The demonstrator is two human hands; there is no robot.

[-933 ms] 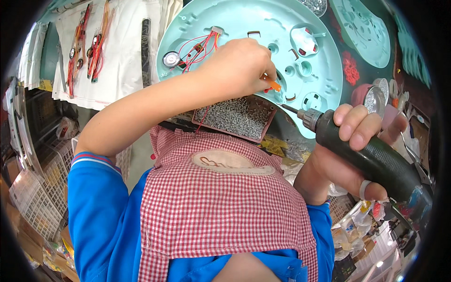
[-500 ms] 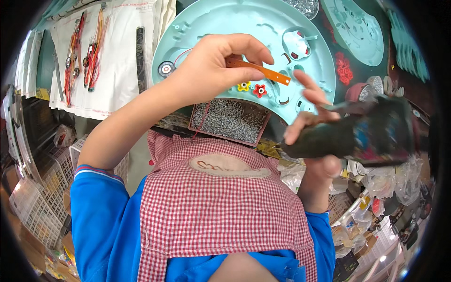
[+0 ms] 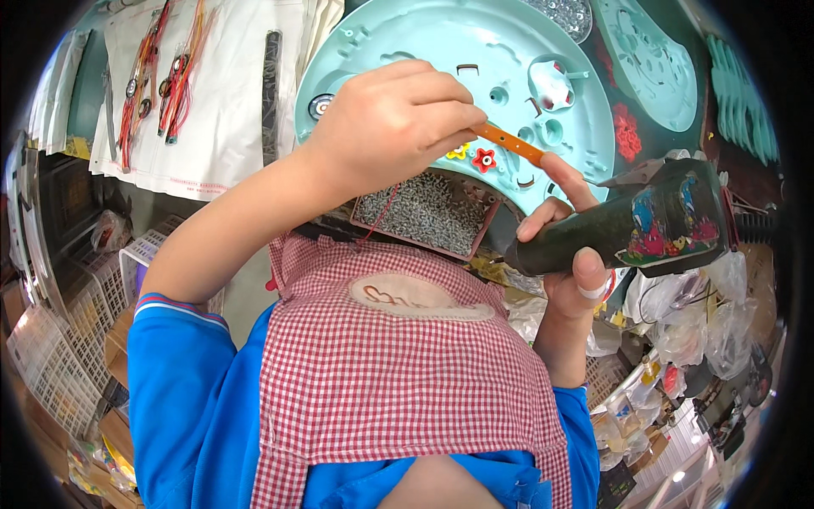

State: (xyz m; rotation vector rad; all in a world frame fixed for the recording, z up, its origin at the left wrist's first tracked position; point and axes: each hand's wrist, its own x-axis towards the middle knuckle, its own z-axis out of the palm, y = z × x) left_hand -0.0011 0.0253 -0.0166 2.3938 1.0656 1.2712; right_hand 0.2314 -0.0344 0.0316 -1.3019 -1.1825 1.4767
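Note:
My left hand (image 3: 398, 119) pinches a flat orange strip with small holes (image 3: 513, 144), held over the near part of a large rounded turquoise plastic shell (image 3: 445, 38). My right hand (image 3: 570, 297) is wrapped round a dark power screwdriver (image 3: 602, 231) with colourful stickers. Its index finger reaches out to the strip's free end. Below the strip, a red star-shaped piece (image 3: 484, 160) and a yellow one (image 3: 459, 152) sit in the shell. A small round speaker (image 3: 321, 105) lies at the shell's left, partly behind my left hand.
A tray of small screws (image 3: 462, 252) stands between the shell and my apron. To the left, wired parts (image 3: 176, 89) lie on white sheeting (image 3: 233, 102). Another turquoise piece (image 3: 649, 72), red parts (image 3: 626, 131) and a bowl of clear pieces (image 3: 564, 13) are at the far right.
My right index finger has come to the strip's end. The strip has shifted right and slightly down, and my left fingers have closed over more of it. The screwdriver is held steadier.

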